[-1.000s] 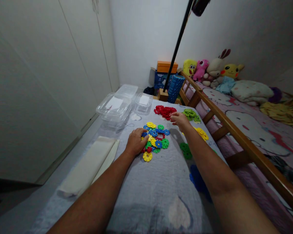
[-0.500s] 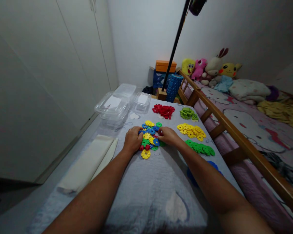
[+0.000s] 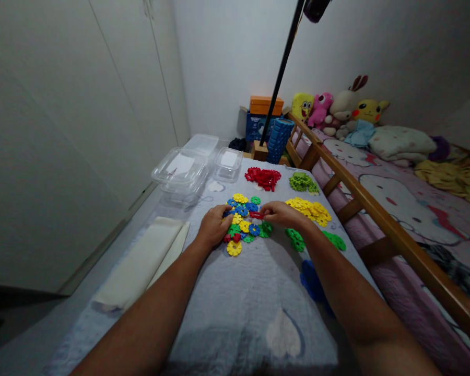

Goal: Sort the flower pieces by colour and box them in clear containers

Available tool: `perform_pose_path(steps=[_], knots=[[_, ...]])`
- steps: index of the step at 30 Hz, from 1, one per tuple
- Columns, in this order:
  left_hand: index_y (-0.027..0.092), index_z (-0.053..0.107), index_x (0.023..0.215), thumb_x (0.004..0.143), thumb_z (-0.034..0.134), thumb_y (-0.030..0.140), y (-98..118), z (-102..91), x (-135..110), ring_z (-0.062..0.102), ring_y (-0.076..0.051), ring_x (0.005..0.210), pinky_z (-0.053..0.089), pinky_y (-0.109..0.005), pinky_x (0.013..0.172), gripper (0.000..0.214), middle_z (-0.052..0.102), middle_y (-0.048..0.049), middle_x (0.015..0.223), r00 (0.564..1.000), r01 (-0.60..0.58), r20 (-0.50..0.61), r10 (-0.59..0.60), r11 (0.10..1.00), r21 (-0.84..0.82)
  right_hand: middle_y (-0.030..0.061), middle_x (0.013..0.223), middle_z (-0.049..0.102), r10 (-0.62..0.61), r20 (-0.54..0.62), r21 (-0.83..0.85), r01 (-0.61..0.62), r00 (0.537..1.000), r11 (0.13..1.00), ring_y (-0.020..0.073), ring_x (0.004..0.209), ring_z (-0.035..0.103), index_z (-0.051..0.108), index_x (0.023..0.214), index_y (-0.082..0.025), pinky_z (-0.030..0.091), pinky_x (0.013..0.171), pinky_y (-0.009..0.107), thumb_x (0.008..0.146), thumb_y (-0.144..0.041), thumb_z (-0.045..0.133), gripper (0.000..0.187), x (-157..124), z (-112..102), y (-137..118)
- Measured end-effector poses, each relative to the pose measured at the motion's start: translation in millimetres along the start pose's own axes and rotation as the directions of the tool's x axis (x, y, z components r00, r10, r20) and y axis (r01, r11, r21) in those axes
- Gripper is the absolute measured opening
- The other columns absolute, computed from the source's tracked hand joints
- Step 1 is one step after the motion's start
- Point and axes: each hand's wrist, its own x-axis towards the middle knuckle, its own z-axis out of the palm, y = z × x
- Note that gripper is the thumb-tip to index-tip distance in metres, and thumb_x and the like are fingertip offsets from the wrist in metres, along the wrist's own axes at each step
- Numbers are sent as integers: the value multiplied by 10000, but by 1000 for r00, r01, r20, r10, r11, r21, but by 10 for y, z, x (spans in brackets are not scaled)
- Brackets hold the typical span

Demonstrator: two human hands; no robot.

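Right hand (image 3: 281, 213) sits farther right than a moment ago, fingertips bunched, so a red piece (image 3: 255, 214) just left of them seems easier to work, while left hand (image 3: 213, 225) touches the mixed discs (image 3: 244, 226), both grips unclear

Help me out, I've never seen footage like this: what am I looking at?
No machine here: these are a person's own bare hands, seen by a camera worn on the head, looking forward and down. The left hand is against the left side of a mixed cluster of colored plastic pieces. The right hand's fingertips are at a red piece on its right side; the exact grip is too small to make out. Around them on the patterned cloth lie red, light green, yellow, green and blue piles, clear boxes and folded fabric.
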Motion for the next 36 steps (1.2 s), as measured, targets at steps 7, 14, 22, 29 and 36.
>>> perform_pose_path(steps=[7, 14, 22, 29, 36], knots=[[200, 720, 1175, 884, 671, 464, 43, -74, -100, 533, -347, 1309, 421, -528, 1139, 396, 624, -149, 1388, 993, -114, -12, 120, 968, 224, -21, 696, 606, -16, -145, 379, 71, 989, 923, 119, 622, 492, 735, 883, -174, 364, 582, 235, 745, -260, 640, 189, 176, -255, 265], [218, 663, 1316, 816, 730, 604, 87, -243, -155, 524, -370, 1294, 438, -513, 1110, 635, 561, -144, 1467, 994, -99, 80, 76, 937, 335, 12, 738, 656, 348, -593, 437, -73, 726, 897, 155, 665, 561, 711, 884, -170, 437, 643, 265, 712, -211, 557, 235, 764, -332, 566], [239, 594, 1401, 652, 848, 637, 43, -373, -116, 502, -359, 1347, 405, -488, 1158, 886, 552, -131, 1467, 950, -70, 313, 22, 987, 143, 81, 963, 758, 468, -661, 436, -208, 586, 876, 221, 906, 683, 731, 890, -165, 512, 829, 301, 692, -143, 537, 279, 1225, -281, 693], [287, 508, 1484, 571, 921, 510, -84, -393, -110, 455, -357, 1394, 373, -493, 1188, 1027, 486, -114, 1534, 904, -99, 424, 46, 990, 104, 43, 950, 753, 413, -625, 447, -130, 663, 885, 182, 847, 685, 725, 967, -167, 532, 802, 267, 673, -88, 518, 368, 1238, -161, 606], [255, 564, 1443, 590, 912, 459, -39, -342, -114, 495, -357, 1337, 394, -467, 1156, 944, 537, -122, 1489, 931, -89, 362, 37, 988, 128, 67, 1054, 743, 342, -643, 421, -57, 686, 905, 208, 978, 671, 717, 1034, -158, 532, 929, 335, 679, -139, 546, 395, 981, -174, 475]])
